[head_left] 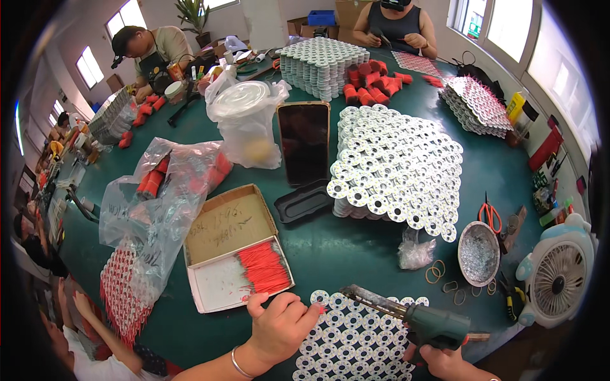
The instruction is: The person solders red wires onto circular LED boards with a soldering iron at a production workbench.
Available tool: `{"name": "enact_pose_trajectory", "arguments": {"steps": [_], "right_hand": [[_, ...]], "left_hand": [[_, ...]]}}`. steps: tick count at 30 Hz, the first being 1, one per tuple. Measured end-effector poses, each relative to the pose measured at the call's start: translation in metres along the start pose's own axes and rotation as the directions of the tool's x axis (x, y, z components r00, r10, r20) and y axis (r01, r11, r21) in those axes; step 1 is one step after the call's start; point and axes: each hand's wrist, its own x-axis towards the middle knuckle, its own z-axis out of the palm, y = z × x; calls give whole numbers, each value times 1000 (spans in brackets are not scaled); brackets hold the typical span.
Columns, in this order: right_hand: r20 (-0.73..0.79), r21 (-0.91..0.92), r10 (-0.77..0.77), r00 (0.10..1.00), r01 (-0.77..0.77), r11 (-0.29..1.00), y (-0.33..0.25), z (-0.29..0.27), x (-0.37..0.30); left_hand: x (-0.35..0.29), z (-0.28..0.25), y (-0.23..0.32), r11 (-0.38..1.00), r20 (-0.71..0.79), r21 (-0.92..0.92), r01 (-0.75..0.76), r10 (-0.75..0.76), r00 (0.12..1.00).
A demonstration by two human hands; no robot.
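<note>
My left hand [279, 327], with a bracelet on its wrist, pinches a short red wire [322, 310] at the upper left of a panel of round white circuit boards [346, 346]. In my right hand [445, 363] is a green soldering gun [438, 325], its metal tip pointing left over the panel's upper edge, near the left fingertips. Just beyond my left hand lies an open cardboard box [213, 289], with a bundle of red wires [262, 267] inside. The lower part of the panel runs out of view.
A tall stack of board panels [397, 165] stands ahead, beside a propped phone [304, 143] and black tray [305, 200]. Rightward are a metal bowl [462, 257], scissors [489, 216], cutters [510, 298] and fan [556, 279]. A plastic bag [143, 222] lies left. Other people work across the table.
</note>
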Motion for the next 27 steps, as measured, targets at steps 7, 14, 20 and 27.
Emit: {"name": "enact_pose_trajectory", "arguments": {"steps": [7,14,20,27], "right_hand": [[144,-425,-328,934,358,831,0,3,21],[71,-378,-259,963,266,887,9,7,21],[148,-534,-287,947,320,782,18,10,27],[176,-521,-250,952,306,797,9,14,29]], "left_hand": [[-4,1,-5,998,25,-19,64,-63,998],[0,3,-8,994,29,-69,84,-82,996],[-1,4,-15,991,41,-97,95,-91,995],[-3,4,-13,990,43,-102,99,-95,995]]}}
